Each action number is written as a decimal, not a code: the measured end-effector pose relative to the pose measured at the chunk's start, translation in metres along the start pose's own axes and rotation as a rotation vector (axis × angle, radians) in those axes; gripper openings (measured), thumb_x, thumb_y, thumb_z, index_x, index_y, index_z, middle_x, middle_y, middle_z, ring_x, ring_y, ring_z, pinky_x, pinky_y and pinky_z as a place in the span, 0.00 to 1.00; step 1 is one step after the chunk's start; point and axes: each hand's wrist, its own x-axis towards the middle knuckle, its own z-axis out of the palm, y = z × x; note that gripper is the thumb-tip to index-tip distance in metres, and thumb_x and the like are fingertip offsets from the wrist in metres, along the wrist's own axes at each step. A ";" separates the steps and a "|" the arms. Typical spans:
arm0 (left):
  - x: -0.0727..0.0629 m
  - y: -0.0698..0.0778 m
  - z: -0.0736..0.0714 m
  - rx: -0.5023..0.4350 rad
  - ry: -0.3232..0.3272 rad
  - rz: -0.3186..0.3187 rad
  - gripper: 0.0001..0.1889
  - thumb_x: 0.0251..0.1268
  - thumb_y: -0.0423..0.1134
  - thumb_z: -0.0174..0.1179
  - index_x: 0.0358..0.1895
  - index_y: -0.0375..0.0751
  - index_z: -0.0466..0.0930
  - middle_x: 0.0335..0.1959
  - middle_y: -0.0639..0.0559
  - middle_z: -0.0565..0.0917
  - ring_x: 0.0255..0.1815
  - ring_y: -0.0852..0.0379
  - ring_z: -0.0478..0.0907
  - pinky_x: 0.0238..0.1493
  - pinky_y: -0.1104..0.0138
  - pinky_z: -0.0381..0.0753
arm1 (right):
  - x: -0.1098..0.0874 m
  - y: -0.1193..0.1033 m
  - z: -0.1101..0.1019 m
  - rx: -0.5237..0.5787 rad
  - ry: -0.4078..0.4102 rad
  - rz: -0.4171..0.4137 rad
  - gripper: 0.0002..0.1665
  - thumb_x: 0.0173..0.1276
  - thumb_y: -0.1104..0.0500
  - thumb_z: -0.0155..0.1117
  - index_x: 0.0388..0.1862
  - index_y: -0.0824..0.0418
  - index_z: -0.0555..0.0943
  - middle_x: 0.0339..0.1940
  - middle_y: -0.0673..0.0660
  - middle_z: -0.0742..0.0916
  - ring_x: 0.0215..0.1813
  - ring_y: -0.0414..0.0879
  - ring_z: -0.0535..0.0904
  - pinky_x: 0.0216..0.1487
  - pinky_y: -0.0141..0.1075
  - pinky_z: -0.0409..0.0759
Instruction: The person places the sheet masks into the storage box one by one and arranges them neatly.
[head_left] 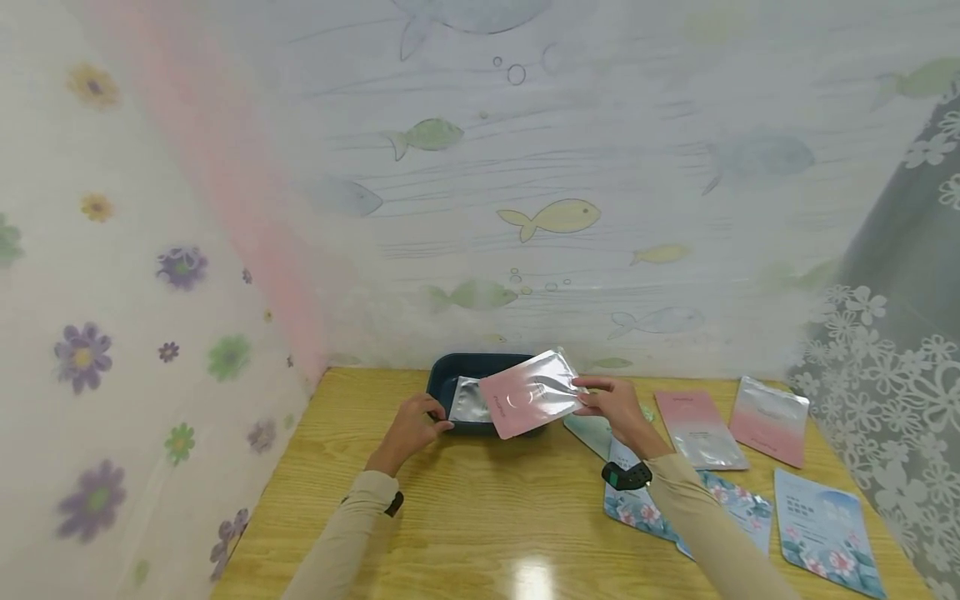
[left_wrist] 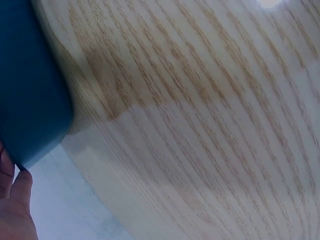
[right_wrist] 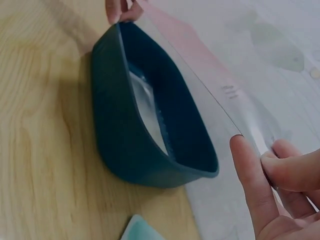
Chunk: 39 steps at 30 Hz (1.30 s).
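Note:
A pink-and-silver sachet (head_left: 525, 398) is pinched at its silver end by my right hand (head_left: 617, 410). It hangs tilted above a dark teal plastic bin (head_left: 480, 358), covering the bin's right part in the head view. With thumb and fingers, my left hand (head_left: 408, 429) pinches the bin's rim at its left front corner; the left wrist view shows this grip at the edge of the bin (left_wrist: 32, 95). Inside the bin lies a silver sachet (head_left: 468, 402), also visible past the wall in the right wrist view (right_wrist: 145, 102).
Right of the bin lie two pink-and-silver sachets, one nearer (head_left: 701, 429) and one farther right (head_left: 771, 421). Several blue floral sachets (head_left: 828, 529) lie toward the front right, some partly under the right forearm. A pale green sachet (head_left: 588, 433) sits beside the bin. A wall (head_left: 465, 325) stands behind.

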 end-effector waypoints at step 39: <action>-0.001 0.001 -0.001 -0.008 -0.008 -0.018 0.09 0.48 0.36 0.73 0.23 0.43 0.80 0.26 0.53 0.77 0.33 0.53 0.74 0.37 0.61 0.76 | 0.038 0.036 0.098 -0.100 0.218 -0.008 0.15 0.55 0.79 0.61 0.44 0.79 0.80 0.38 0.71 0.81 0.29 0.57 0.84 0.37 0.48 0.82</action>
